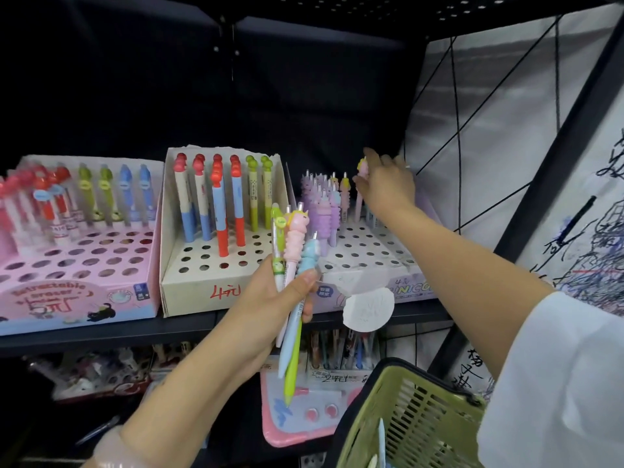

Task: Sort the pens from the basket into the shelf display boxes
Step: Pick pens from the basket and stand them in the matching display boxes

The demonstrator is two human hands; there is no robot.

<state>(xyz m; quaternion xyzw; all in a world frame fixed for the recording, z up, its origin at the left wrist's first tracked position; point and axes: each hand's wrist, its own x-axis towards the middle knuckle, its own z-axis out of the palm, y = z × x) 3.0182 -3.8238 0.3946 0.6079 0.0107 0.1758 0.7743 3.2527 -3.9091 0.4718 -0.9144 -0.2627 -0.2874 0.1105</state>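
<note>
Shelf [189,327] w/ 3 display boxes [199,292]

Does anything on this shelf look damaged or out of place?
Yes. The middle cream display box has a torn, ragged top edge. In it, one red-and-blue pen stands further forward and lower than its row. A round white tag hangs askew off the purple unicorn box.

Three perforated cardboard display boxes sit side by side on the dark metal shelf [189,327] across mid-frame: pink box [77,298] left, cream box [202,292] centre, lilac box [378,261] right; green plastic basket [415,417] lower right.
</note>
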